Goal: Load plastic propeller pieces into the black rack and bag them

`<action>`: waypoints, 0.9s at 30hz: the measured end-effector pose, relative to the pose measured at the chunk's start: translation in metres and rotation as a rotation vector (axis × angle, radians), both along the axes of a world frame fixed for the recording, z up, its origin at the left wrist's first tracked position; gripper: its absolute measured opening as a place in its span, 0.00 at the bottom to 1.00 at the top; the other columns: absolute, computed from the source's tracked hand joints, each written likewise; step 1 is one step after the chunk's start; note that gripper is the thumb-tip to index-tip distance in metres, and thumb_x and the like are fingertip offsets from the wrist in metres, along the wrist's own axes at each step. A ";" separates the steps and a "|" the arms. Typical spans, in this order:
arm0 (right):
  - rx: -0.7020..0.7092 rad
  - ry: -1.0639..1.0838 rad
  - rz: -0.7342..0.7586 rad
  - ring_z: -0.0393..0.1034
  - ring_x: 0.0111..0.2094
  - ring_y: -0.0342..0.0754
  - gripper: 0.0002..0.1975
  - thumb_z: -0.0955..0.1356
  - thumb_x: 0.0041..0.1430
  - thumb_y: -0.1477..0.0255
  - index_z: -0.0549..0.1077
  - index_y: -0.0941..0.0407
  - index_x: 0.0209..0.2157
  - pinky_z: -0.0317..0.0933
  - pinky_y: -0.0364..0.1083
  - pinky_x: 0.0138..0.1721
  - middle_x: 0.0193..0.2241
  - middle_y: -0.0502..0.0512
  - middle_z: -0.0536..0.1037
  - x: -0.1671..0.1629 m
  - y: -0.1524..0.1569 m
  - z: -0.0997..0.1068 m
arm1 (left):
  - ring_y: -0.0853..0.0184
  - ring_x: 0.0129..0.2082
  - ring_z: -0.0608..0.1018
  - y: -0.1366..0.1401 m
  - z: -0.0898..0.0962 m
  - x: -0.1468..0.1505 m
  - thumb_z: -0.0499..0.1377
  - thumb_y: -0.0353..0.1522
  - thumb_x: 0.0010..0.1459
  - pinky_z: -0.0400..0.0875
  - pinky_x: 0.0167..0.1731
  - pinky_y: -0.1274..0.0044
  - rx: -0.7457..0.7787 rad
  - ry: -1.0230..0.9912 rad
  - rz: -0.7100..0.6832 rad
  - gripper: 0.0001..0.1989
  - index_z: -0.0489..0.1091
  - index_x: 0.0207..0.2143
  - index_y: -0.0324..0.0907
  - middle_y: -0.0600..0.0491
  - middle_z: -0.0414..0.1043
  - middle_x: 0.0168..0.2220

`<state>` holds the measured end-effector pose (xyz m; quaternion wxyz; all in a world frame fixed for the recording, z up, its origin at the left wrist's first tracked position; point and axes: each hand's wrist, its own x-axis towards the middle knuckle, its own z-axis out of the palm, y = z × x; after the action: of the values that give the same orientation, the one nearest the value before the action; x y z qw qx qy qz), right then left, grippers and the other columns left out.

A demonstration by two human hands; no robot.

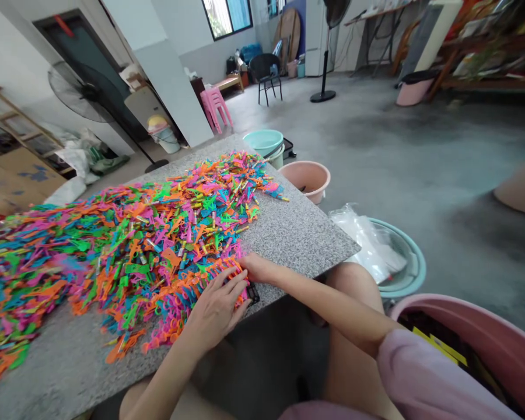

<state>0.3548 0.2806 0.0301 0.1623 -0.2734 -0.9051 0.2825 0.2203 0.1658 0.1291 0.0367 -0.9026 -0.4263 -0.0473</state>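
Note:
A large heap of small bright plastic pieces (157, 227) in orange, pink, green and blue covers much of the speckled stone table (306, 233). At its near edge, similar pieces stand packed side by side in a row (188, 297), with a bit of black tray (254, 293) showing at the right end. My left hand (214, 303) lies over that end of the row, fingers stretched out and slightly apart. Against the far side of the same end is my right hand (256, 268), its fingers curled inward. Its fingertips, and anything in them, are hidden.
Right of the table stand a pink basin (306, 175), a turquoise tub (262, 140) and another tub (413, 274) with clear plastic bags (367, 245). A big pink tub (464, 309) is close by my right side. Beyond are a fan (87, 90) and a black chair (265, 69).

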 end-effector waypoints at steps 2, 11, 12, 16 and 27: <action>-0.053 0.030 0.032 0.73 0.33 0.47 0.10 0.68 0.52 0.80 0.76 0.58 0.38 0.61 0.41 0.35 0.32 0.54 0.80 0.005 0.005 0.003 | 0.55 0.57 0.67 -0.001 -0.001 0.000 0.56 0.34 0.63 0.66 0.56 0.61 0.003 -0.013 0.032 0.16 0.67 0.53 0.41 0.48 0.72 0.53; -0.393 0.086 -0.740 0.73 0.38 0.50 0.21 0.70 0.56 0.68 0.66 0.61 0.49 0.60 0.43 0.36 0.36 0.59 0.78 -0.019 0.032 0.009 | 0.56 0.57 0.67 -0.003 -0.002 0.001 0.56 0.33 0.63 0.65 0.57 0.61 -0.014 -0.002 0.059 0.14 0.69 0.50 0.42 0.49 0.72 0.52; -0.427 0.103 -0.762 0.73 0.37 0.48 0.19 0.71 0.55 0.70 0.67 0.60 0.47 0.60 0.42 0.36 0.36 0.58 0.78 -0.018 0.034 0.008 | 0.56 0.57 0.67 -0.003 -0.002 0.000 0.56 0.33 0.63 0.65 0.57 0.61 -0.023 -0.007 0.060 0.14 0.69 0.50 0.42 0.49 0.72 0.53; -0.548 0.104 -0.792 0.71 0.27 0.44 0.15 0.71 0.56 0.72 0.68 0.60 0.44 0.59 0.40 0.29 0.27 0.51 0.77 0.025 0.039 0.006 | 0.57 0.58 0.66 -0.003 -0.003 0.000 0.56 0.33 0.62 0.66 0.57 0.62 -0.033 -0.031 0.049 0.13 0.69 0.50 0.43 0.50 0.72 0.53; 0.201 -0.480 -0.463 0.72 0.44 0.54 0.14 0.59 0.65 0.76 0.71 0.58 0.48 0.64 0.48 0.43 0.50 0.67 0.71 0.074 0.033 0.030 | 0.56 0.58 0.66 -0.004 -0.002 0.000 0.57 0.32 0.62 0.67 0.56 0.61 -0.028 -0.049 0.050 0.13 0.69 0.49 0.42 0.50 0.71 0.54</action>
<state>0.4288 0.3132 0.0602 0.0307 -0.5126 -0.8547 0.0756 0.2199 0.1617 0.1267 0.0150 -0.8907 -0.4501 -0.0625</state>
